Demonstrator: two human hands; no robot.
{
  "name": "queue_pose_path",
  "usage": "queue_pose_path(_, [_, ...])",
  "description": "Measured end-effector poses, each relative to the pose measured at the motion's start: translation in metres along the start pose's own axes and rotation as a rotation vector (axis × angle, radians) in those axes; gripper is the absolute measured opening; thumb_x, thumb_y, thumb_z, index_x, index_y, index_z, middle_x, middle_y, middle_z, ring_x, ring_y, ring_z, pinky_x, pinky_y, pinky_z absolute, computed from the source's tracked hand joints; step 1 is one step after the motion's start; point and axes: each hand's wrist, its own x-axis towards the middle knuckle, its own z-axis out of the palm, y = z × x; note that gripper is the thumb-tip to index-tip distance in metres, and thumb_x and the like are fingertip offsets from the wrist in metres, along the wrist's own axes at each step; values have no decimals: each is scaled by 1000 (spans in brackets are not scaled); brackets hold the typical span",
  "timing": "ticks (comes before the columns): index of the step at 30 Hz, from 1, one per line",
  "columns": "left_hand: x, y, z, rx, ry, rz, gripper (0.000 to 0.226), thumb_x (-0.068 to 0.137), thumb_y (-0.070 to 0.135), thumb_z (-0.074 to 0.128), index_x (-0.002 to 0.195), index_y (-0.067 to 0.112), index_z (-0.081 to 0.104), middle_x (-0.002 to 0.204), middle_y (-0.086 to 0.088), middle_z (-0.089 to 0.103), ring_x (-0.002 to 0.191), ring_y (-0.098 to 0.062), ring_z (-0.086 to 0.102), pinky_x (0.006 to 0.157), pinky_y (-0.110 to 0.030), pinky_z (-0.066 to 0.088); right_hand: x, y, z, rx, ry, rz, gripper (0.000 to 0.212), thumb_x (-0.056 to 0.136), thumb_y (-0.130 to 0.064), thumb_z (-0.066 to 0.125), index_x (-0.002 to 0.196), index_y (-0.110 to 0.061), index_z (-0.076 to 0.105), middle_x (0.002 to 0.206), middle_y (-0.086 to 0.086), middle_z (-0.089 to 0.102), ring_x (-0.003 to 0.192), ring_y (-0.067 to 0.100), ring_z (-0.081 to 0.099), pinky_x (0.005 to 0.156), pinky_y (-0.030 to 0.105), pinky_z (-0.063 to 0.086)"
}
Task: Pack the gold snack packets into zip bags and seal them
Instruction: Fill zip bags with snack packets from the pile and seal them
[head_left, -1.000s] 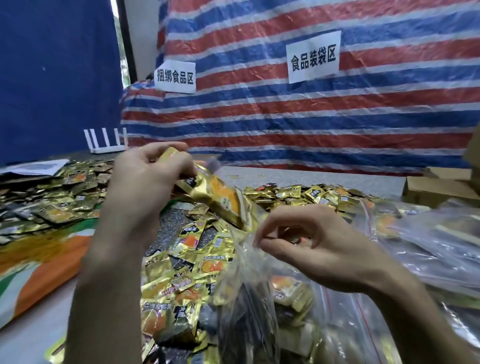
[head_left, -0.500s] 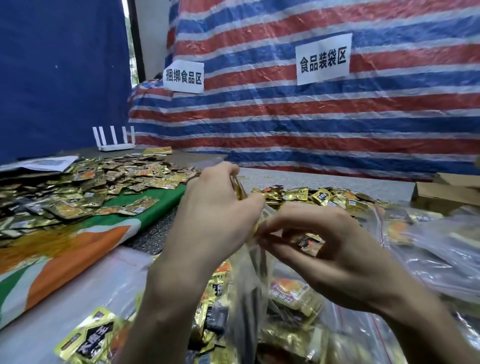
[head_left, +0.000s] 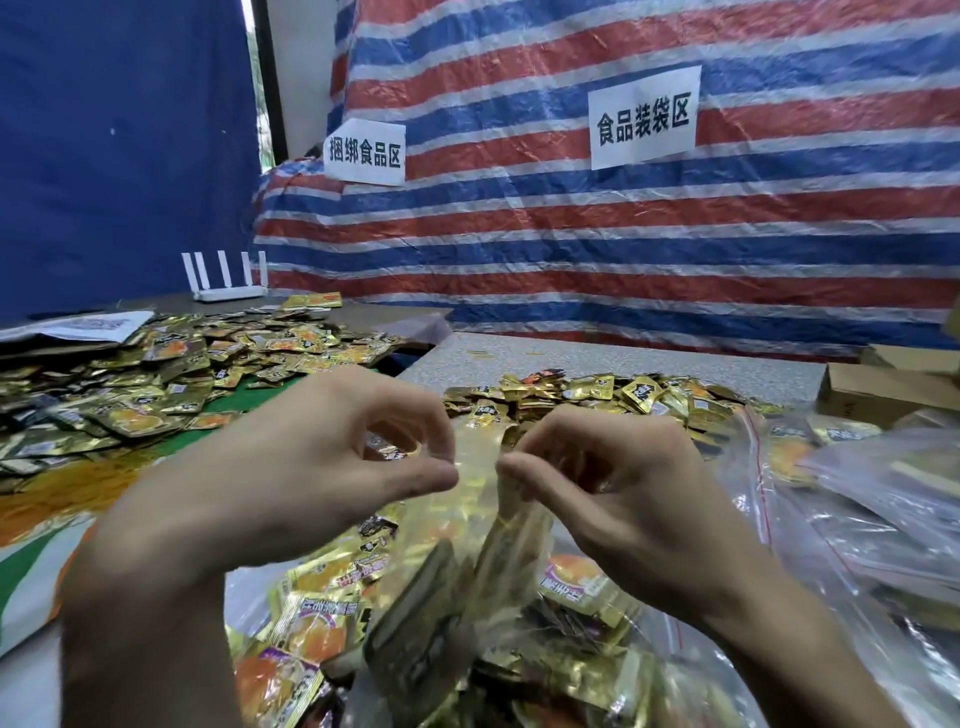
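Backdrop: striped tarpaulin (head_left: 623, 249) in red, blue and white, with a plain blue cloth (head_left: 119, 156) to its left. Speckled grey table (head_left: 649, 364) runs across below. Loose gold snack packets in two heaps, one spread at left (head_left: 156, 374) and one at centre (head_left: 597, 395); each packet has an orange picture and a dark label, print too blurred to read. Stack of clear zip bags (head_left: 857, 519) with red seal lines, at right. Left hand (head_left: 291, 467): back toward the camera, thumb and forefinger curled together, pinching the top edge of the held zip bag (head_left: 483, 545). Right hand (head_left: 623, 483): mirrored beside it, thumb and forefinger pinching the same edge, other fingers curled. The held bag sits in the near centre between both hands, mouth up, long axis running down toward the camera, filled with gold packets. Cardboard boxes (head_left: 883, 384), far right. Paper sign (head_left: 644, 118) reading 食品装袋区; smaller paper sign (head_left: 364, 151) reading 捆绑食品区. White router (head_left: 226, 280), antennas upright, back left.
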Motion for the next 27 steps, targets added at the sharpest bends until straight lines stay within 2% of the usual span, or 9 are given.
queue_pose_path(4, [-3,-8,-7,-26,-10,89,28,71,59,62,86,37,72,86,18,68,86,-5,65,74,-34,57,-1,3,-11,-100,-239,84,36,77,-62,66,79,-26,69,65,-35,57,58,-6,54,48,11,36])
queue_pose_path(7, [-4,-19,-9,-43,21,114,22,75,54,65,87,37,73,86,14,68,87,-10,65,75,-40,56,-1,16,-22,-186,-434,200,18,83,-47,72,87,-29,71,72,-33,60,73,-14,53,59,13,38])
queue_pose_path(9, [-5,-29,-12,-43,82,124,20,77,53,66,87,37,73,86,12,68,88,-11,64,73,-39,55,1,20,-26,-202,-386,218,2,87,-32,71,88,-32,73,76,-25,64,82,-10,56,64,16,40])
queue_pose_path(10, [-6,-34,-14,-44,120,126,19,79,55,68,87,38,74,85,11,68,87,-11,64,71,-36,55,1,22,-28,-191,-314,206,5,86,-29,70,86,-32,74,81,-21,65,85,-4,58,68,19,43])
queue_pose_path(13, [-9,-45,-18,-56,177,123,25,76,64,70,86,42,75,81,8,68,78,-9,61,64,-20,52,2,21,-28,-133,-187,174,5,80,-32,69,82,-34,72,102,-16,62,99,0,57,85,28,48])
queue_pose_path(16, [-7,-49,-19,-85,187,132,17,79,56,71,87,42,76,79,7,69,73,-8,63,61,-18,53,3,20,-21,-111,-91,173,6,81,-29,72,80,-35,72,119,-12,61,115,-1,54,96,27,45])
queue_pose_path(20, [-5,-52,-21,-185,136,163,21,77,38,69,96,38,78,85,1,70,78,-13,67,65,-23,57,3,19,-20,49,-74,164,15,81,-11,76,82,-25,75,90,-9,74,89,6,68,81,34,57])
queue_pose_path(24, [0,-62,-22,-285,130,148,31,69,27,80,101,30,79,79,-1,70,74,-16,69,69,-23,57,2,19,-26,85,-80,182,9,77,-16,77,81,-24,78,83,-9,73,81,12,68,72,42,58])
queue_pose_path(27, [4,-70,-22,-365,186,69,32,57,27,86,88,21,79,76,-10,74,69,-22,72,65,-24,58,0,10,-26,193,-179,159,8,72,-28,79,78,-23,79,83,-6,74,81,15,70,71,38,60])
